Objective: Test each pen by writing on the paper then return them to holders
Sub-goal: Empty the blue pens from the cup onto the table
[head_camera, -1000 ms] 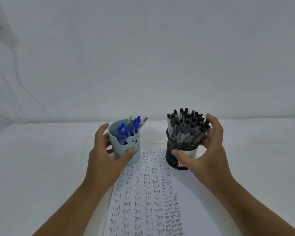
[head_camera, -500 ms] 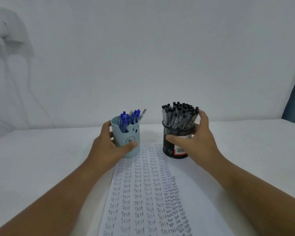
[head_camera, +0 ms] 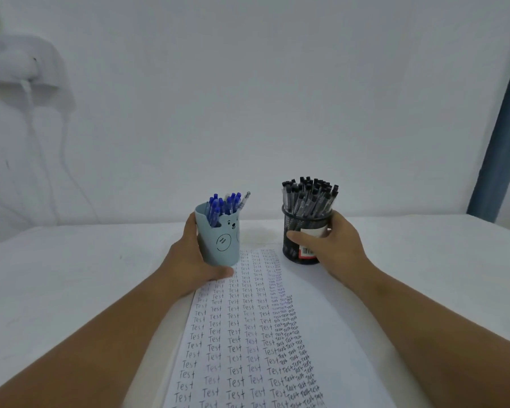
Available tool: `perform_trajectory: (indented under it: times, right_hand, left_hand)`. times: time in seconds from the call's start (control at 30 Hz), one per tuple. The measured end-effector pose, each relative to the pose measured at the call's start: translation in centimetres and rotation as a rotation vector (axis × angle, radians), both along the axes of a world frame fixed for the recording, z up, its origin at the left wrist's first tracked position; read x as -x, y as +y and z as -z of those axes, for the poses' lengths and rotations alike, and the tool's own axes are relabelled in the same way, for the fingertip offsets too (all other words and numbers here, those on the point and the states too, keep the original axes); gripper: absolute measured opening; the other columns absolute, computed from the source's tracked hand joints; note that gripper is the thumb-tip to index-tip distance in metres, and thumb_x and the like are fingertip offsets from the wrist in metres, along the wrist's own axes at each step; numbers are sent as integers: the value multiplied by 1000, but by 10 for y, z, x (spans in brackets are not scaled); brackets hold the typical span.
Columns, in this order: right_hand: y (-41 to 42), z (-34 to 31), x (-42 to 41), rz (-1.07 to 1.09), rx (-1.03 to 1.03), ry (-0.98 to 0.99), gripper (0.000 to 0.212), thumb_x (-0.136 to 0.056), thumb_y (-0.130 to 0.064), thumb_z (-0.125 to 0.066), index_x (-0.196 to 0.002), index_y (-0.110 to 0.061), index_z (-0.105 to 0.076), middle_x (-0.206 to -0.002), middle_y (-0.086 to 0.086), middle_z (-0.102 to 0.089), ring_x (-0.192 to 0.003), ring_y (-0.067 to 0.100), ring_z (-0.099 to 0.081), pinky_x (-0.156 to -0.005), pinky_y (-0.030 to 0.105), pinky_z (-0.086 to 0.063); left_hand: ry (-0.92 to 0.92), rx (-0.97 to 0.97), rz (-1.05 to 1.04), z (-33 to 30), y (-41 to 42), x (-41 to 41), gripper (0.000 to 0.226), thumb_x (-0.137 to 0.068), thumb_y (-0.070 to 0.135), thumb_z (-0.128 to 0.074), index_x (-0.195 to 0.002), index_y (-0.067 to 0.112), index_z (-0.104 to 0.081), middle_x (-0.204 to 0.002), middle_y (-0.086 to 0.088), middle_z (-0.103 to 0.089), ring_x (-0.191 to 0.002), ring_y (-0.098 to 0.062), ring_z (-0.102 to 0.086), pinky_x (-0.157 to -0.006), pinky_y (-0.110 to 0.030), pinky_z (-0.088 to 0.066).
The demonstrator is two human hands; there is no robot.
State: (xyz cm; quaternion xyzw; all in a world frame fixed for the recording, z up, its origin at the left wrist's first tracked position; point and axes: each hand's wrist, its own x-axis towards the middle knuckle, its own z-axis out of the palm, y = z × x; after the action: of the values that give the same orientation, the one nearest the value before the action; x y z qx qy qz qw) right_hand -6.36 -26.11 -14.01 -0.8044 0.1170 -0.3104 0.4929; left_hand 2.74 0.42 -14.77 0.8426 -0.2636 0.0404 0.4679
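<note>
A light blue holder with a bear face (head_camera: 221, 237) stands at the top left of the paper (head_camera: 330, 334), full of several blue pens (head_camera: 223, 203). My left hand (head_camera: 189, 260) grips it from the left, thumb under its front. A black mesh holder (head_camera: 299, 231) packed with several black pens (head_camera: 309, 195) stands at the paper's top right, and my right hand (head_camera: 333, 248) grips it from the right, thumb across its front. The paper is covered with rows of the handwritten word "Test".
The white table (head_camera: 71, 275) spreads to both sides and meets a white wall (head_camera: 248, 98) behind the holders. A white wall fixture with a cable (head_camera: 21, 69) hangs at the far left. A blue-grey strip (head_camera: 501, 128) runs down the right edge.
Both hands have pushed the holders farther away up the table, and my arms have stretched out. The view has tilted up and shows more wall.
</note>
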Motion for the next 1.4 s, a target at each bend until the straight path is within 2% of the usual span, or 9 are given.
perform_trajectory:
  times: [0.17, 0.53, 0.67, 0.83, 1.03, 1.1, 1.23, 1.3, 1.4]
  right_hand:
    - [-10, 3, -5, 10, -4, 0, 55, -70, -36, -90, -117, -28, -62, -102, -19, -70, -81, -11, -65, -60, 7, -47]
    - [-10, 7, -17, -63, -7, 5, 62, -75, -38, -88, -126, -27, -54, -109, -16, -68, -98, 2, -66, -73, 15, -48]
    - [-10, 6, -15, -88, -14, 0, 59, -77, -34, -87, -126, -28, -53, -107, -19, -68, -91, -7, -65, -68, 9, -47]
    - [-10, 7, -14, -77, 6, 13, 59, -81, -35, -84, -128, -29, -50, -108, -20, -66, -95, -3, -64, -82, 22, -53]
    - [2, -1, -5, 111, -36, -55, 110, -68, -36, -92, -152, -19, -23, -142, 0, -39, -126, 16, -46, -103, 35, -43]
    - [11, -3, 0, 265, 67, -199, 108, -66, -35, -93, -149, -12, -26, -143, 6, -32, -132, 20, -37, -110, 36, -37]
    - [43, -13, 15, 178, 262, -472, 81, -71, -28, -89, -131, -17, -36, -122, 1, -39, -107, 19, -46, -93, 32, -46]
    - [66, -21, 19, -59, 249, -412, 72, -77, -28, -86, -129, -26, -38, -115, 0, -46, -94, 17, -52, -78, 27, -49]
    - [102, -30, 13, -287, 223, -267, 73, -81, -34, -83, -137, -30, -38, -126, -8, -45, -100, 11, -56, -73, 25, -53]
  left_hand:
    - [6, 3, 2, 2, 0, -4, 115, -66, 23, -93, -151, 41, -18, -118, 9, -62, -107, -11, -62, -87, -27, -50]
    - [29, 29, -34, 4, -3, -10, 94, -74, 31, -88, -146, 32, -29, -122, 8, -61, -104, -6, -61, -73, -16, -47]
    - [8, 34, -75, 1, -7, -7, 86, -79, 42, -82, -146, 32, -29, -119, 10, -56, -104, -11, -59, -73, -17, -46]
    - [11, 78, -90, 2, -8, -8, 77, -82, 39, -80, -144, 30, -35, -117, 7, -60, -100, -7, -61, -68, -14, -45]
    - [-41, 114, -114, -4, -3, -4, 77, -76, 41, -85, -139, 30, -42, -113, 5, -66, -96, -5, -63, -69, -17, -49]
    - [-72, 125, -121, -8, -1, 0, 77, -74, 40, -86, -137, 30, -43, -111, 4, -67, -94, -7, -64, -69, -19, -51]
    - [-133, 79, -103, -29, 9, 6, 77, -71, 38, -89, -132, 32, -44, -107, 5, -66, -91, -6, -66, -65, -18, -52]
    - [-163, 33, -90, -41, 21, 9, 77, -69, 38, -90, -130, 32, -44, -107, 6, -65, -90, -8, -66, -64, -18, -54]
    - [-206, -1, -98, -50, 47, 16, 74, -69, 36, -89, -127, 35, -43, -102, 14, -62, -87, -3, -63, -62, -14, -50]
